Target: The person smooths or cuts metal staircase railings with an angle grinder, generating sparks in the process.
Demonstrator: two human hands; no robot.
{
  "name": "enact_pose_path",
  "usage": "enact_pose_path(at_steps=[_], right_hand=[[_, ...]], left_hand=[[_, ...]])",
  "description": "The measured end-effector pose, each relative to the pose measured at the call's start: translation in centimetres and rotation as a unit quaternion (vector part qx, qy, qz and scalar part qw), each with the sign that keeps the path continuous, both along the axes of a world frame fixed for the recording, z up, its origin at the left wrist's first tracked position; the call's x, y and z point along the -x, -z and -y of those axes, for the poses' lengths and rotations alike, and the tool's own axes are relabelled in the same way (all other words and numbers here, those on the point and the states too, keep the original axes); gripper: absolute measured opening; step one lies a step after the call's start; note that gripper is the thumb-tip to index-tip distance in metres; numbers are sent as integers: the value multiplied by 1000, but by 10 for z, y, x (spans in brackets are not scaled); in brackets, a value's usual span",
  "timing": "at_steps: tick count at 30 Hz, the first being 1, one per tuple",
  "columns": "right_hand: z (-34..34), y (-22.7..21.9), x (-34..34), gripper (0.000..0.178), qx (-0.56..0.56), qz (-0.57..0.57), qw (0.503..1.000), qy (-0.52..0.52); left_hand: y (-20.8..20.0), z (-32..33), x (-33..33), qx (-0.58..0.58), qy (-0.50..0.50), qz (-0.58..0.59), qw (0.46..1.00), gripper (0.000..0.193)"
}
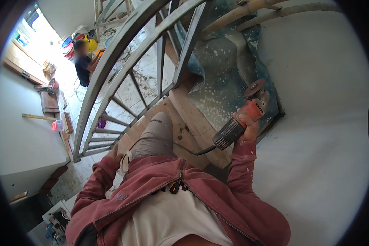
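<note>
My right hand [248,128] is wrapped round the body of a red and black angle grinder [242,121], held out to the right. Its dark round disc [255,88] points away from me, and no motion blur shows on it. From the grinder's rear, a black power cord [188,151] loops across my trouser leg toward my left side. My left hand [115,153] hangs low beside the lower end of a grey metal railing [127,57], its visible fingers stretched out and nothing seen in them. Next to it is a pale object I cannot make out.
Wooden stair treads [188,108] lie below me. A paint-spattered dark sheet [215,78] hangs beyond, near wooden poles [233,16]. A white wall [320,94] rises on the right. Past the railing, another person [84,65] is low on the tiled floor near colourful buckets [68,50].
</note>
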State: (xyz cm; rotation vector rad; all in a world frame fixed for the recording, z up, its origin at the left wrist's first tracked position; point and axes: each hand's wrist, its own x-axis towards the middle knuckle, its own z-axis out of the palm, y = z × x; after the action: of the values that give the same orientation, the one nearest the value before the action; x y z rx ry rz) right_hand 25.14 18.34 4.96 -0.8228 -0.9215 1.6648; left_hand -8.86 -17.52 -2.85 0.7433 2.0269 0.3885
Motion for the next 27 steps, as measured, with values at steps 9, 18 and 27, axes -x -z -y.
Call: enact_pose_path(at_steps=[9, 18, 27], right_hand=[[-55, -92, 108, 60, 19, 62, 996, -66], [-62, -168, 138, 67, -70, 204, 974, -67], [-59, -186, 133, 74, -137, 246, 955, -87]], left_hand=[[-140, -289, -44, -284, 113, 252, 918, 88], [-189, -347, -100, -309, 49, 449, 837, 83], [-228, -327, -121, -338, -22, 461, 820, 69]])
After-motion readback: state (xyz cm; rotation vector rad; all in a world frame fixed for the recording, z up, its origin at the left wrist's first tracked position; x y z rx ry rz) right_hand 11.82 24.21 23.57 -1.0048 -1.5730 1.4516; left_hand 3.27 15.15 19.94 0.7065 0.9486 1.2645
